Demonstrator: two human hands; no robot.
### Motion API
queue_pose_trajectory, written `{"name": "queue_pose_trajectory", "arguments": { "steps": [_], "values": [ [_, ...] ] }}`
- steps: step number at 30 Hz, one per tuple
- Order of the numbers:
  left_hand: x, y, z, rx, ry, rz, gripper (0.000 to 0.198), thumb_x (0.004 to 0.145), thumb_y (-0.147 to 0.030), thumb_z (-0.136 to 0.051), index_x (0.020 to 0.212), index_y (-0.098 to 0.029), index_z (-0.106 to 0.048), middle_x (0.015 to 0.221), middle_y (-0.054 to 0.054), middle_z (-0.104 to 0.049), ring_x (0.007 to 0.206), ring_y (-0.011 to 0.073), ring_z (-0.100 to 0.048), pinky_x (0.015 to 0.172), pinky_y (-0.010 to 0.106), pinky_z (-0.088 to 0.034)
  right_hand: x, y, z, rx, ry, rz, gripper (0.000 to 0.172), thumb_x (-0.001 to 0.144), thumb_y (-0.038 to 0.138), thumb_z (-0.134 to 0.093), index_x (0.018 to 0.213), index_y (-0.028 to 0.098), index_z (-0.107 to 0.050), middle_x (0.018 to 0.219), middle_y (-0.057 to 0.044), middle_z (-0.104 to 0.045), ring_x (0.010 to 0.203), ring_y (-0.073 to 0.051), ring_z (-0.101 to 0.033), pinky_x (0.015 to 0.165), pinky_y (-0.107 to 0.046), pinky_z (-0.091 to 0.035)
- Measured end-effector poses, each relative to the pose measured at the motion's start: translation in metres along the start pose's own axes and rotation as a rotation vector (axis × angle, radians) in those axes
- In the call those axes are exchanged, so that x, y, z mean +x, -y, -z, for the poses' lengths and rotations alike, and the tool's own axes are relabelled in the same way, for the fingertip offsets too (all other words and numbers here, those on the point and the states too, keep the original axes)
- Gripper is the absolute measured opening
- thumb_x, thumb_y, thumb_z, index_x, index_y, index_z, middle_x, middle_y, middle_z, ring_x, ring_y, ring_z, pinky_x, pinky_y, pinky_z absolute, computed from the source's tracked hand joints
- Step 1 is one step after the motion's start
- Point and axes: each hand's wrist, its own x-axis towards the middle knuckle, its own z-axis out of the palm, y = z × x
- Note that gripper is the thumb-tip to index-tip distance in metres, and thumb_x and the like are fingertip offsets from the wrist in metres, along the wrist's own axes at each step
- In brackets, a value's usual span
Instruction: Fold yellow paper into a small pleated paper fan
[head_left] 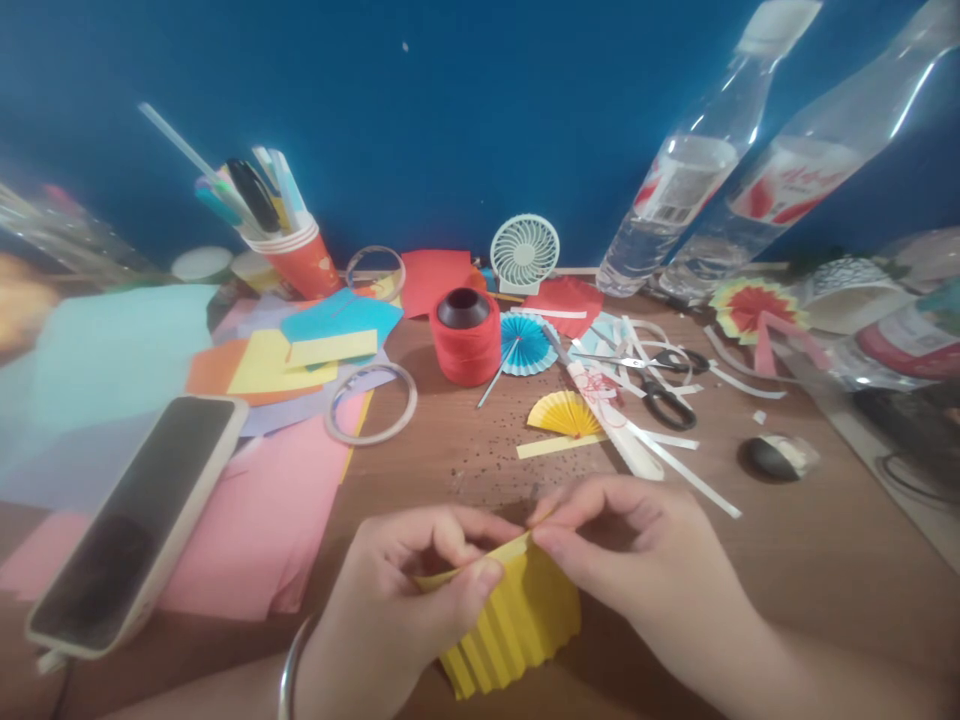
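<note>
Both of my hands pinch a pleated yellow paper [517, 625] low in the middle of the view. My left hand [409, 590] grips its upper left edge between thumb and fingers. My right hand [637, 560] pinches the top right corner of the folds. The paper hangs down in accordion folds over the wooden table [810, 560]. A silver bangle [289, 670] sits on my left wrist.
A phone [131, 520] lies on pink paper [262, 530] at the left. Behind are a red thread spool [465, 335], tape rings [371, 402], small paper fans [562, 412], scissors [660, 385], a cup of pens [296, 255], a mini fan [525, 252] and two bottles [682, 190].
</note>
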Motion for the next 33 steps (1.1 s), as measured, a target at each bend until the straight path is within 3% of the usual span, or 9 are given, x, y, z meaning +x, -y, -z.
{"name": "queue_pose_trajectory", "arguments": {
  "steps": [4, 8, 10, 13, 17, 19, 25, 29, 33],
  "values": [
    [0.001, 0.0, 0.003, -0.025, 0.0, -0.005, 0.016, 0.072, -0.021, -0.06, 0.058, -0.015, -0.056, 0.084, 0.004, -0.065, 0.07, 0.0148, -0.06, 0.059, 0.021, -0.047, 0.001, 0.002, 0.002, -0.04, 0.012, 0.057, 0.008, 0.064, 0.018, -0.065, 0.058, 0.019, -0.06, 0.067, -0.001, -0.067, 0.061, -0.013, -0.062, 0.053, -0.02, -0.05],
    [0.001, -0.001, 0.008, -0.191, 0.158, -0.135, 0.035, 0.083, -0.037, -0.04, 0.073, -0.016, -0.065, 0.088, 0.009, -0.063, 0.081, 0.0215, -0.058, 0.073, 0.033, -0.045, -0.001, 0.005, 0.007, -0.052, 0.079, 0.294, 0.012, 0.063, 0.011, -0.066, 0.067, 0.021, -0.061, 0.075, 0.001, -0.066, 0.073, -0.012, -0.061, 0.065, -0.02, -0.049],
    [0.002, -0.002, 0.008, -0.241, 0.24, -0.184, 0.039, 0.087, -0.033, -0.033, 0.074, -0.016, -0.065, 0.082, 0.008, -0.062, 0.08, 0.0197, -0.057, 0.077, 0.034, -0.043, -0.001, 0.005, 0.009, -0.073, 0.143, 0.362, 0.016, 0.063, 0.008, -0.066, 0.071, 0.022, -0.061, 0.083, 0.001, -0.064, 0.079, -0.012, -0.059, 0.073, -0.022, -0.047],
    [0.005, -0.001, 0.005, -0.219, 0.2, -0.218, 0.014, 0.079, -0.017, -0.051, 0.087, -0.023, -0.061, 0.089, 0.002, -0.058, 0.08, 0.0139, -0.054, 0.075, 0.026, -0.043, 0.002, 0.002, 0.01, -0.085, 0.251, 0.394, 0.014, 0.065, 0.009, -0.066, 0.069, 0.022, -0.062, 0.1, -0.001, -0.057, 0.096, -0.015, -0.052, 0.085, -0.026, -0.041],
    [0.007, 0.002, 0.001, -0.153, 0.126, -0.247, 0.046, 0.067, -0.012, -0.065, 0.107, -0.03, -0.051, 0.108, 0.002, -0.052, 0.099, 0.0174, -0.049, 0.084, 0.028, -0.04, 0.004, -0.006, 0.006, -0.004, 0.308, 0.396, 0.01, 0.065, 0.013, -0.067, 0.065, 0.022, -0.064, 0.11, -0.002, -0.046, 0.108, -0.02, -0.042, 0.09, -0.033, -0.037],
    [0.006, 0.002, 0.0, -0.124, 0.13, -0.235, 0.043, 0.065, -0.011, -0.067, 0.102, -0.029, -0.054, 0.099, 0.002, -0.056, 0.098, 0.018, -0.05, 0.084, 0.028, -0.04, 0.004, -0.008, 0.003, 0.035, 0.278, 0.371, 0.01, 0.064, 0.014, -0.068, 0.063, 0.023, -0.064, 0.111, -0.001, -0.044, 0.108, -0.021, -0.041, 0.091, -0.035, -0.036],
    [0.001, -0.008, -0.001, -0.03, 0.084, -0.292, 0.005, 0.067, -0.014, -0.064, 0.068, -0.017, -0.06, 0.072, 0.002, -0.057, 0.075, 0.0157, -0.054, 0.071, 0.028, -0.043, 0.003, -0.011, -0.003, 0.119, 0.213, 0.284, 0.009, 0.063, 0.016, -0.069, 0.061, 0.023, -0.063, 0.105, -0.003, -0.047, 0.1, -0.02, -0.045, 0.087, -0.036, -0.038],
    [-0.002, -0.01, -0.002, -0.06, 0.052, -0.197, 0.006, 0.068, -0.019, -0.063, 0.067, -0.016, -0.058, 0.066, 0.001, -0.056, 0.062, 0.0115, -0.051, 0.056, 0.022, -0.041, 0.003, -0.012, -0.002, 0.232, 0.228, 0.252, 0.007, 0.063, 0.019, -0.069, 0.064, 0.023, -0.063, 0.097, -0.003, -0.05, 0.09, -0.018, -0.049, 0.078, -0.033, -0.041],
    [-0.003, -0.008, -0.002, -0.127, 0.0, -0.109, 0.009, 0.068, -0.02, -0.064, 0.066, -0.015, -0.057, 0.062, 0.0, -0.054, 0.058, 0.0094, -0.047, 0.053, 0.019, -0.038, 0.004, -0.011, -0.003, 0.316, 0.259, 0.187, 0.007, 0.065, 0.016, -0.067, 0.063, 0.021, -0.062, 0.085, -0.001, -0.052, 0.077, -0.013, -0.051, 0.071, -0.027, -0.042]
  ]
}}
